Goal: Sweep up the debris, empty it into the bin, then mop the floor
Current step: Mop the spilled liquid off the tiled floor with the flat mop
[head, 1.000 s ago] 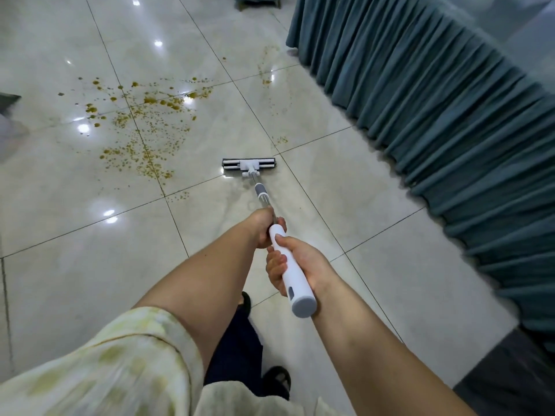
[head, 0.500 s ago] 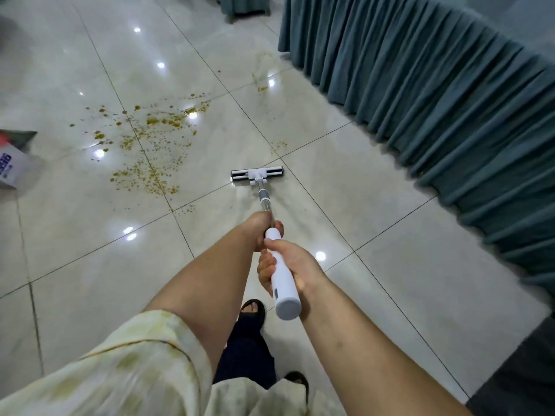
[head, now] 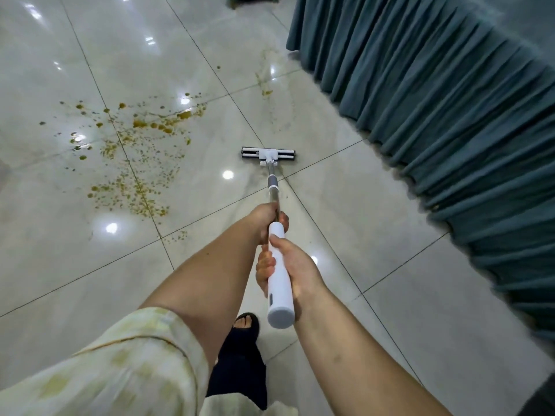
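Note:
I hold a white-handled mop (head: 280, 277) in both hands. My right hand (head: 295, 267) grips the thick white grip near its end. My left hand (head: 267, 219) grips the metal shaft just ahead of it. The flat mop head (head: 268, 153) lies on the glossy tiled floor (head: 375, 235), straight ahead of me. A wide patch of brown-yellow spatter (head: 135, 163) covers the tiles to the left of the mop head. A smaller smear (head: 265, 85) sits farther off, near the curtain.
A long teal pleated curtain (head: 450, 115) runs along the right side, down to the floor. My foot in a dark sandal (head: 244, 322) stands below the handle. A furniture leg (head: 234, 3) shows at the top edge.
The mop head stays ahead of me while the view shifts; the box seen at the left edge half a second ago is out of sight. Both hands keep their grip.

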{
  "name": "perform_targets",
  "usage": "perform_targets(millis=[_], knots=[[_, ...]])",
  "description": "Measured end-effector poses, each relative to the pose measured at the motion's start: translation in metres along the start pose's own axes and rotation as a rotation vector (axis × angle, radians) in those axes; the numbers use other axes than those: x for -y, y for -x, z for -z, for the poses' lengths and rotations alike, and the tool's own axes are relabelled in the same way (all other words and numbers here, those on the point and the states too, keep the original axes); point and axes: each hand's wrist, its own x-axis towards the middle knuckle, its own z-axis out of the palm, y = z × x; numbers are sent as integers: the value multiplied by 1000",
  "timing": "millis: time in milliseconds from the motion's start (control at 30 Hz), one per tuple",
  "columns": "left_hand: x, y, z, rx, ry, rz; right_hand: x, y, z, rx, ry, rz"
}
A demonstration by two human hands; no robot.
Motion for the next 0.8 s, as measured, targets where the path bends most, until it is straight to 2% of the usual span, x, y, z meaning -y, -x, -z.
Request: perform_targets(millis=[200, 367, 533, 800], knots=[[-89, -62, -15, 23, 90, 45, 83, -44, -49, -22, 10, -27], [-124, -101, -34, 32, 169, 49, 135, -71, -57, -40, 87, -47], [-123, -116, -51, 62, 225, 43, 164, -76, -44, -11, 99, -74], [-68, -107, -76, -4, 329, 48, 155, -62, 15, 13, 132, -130]])
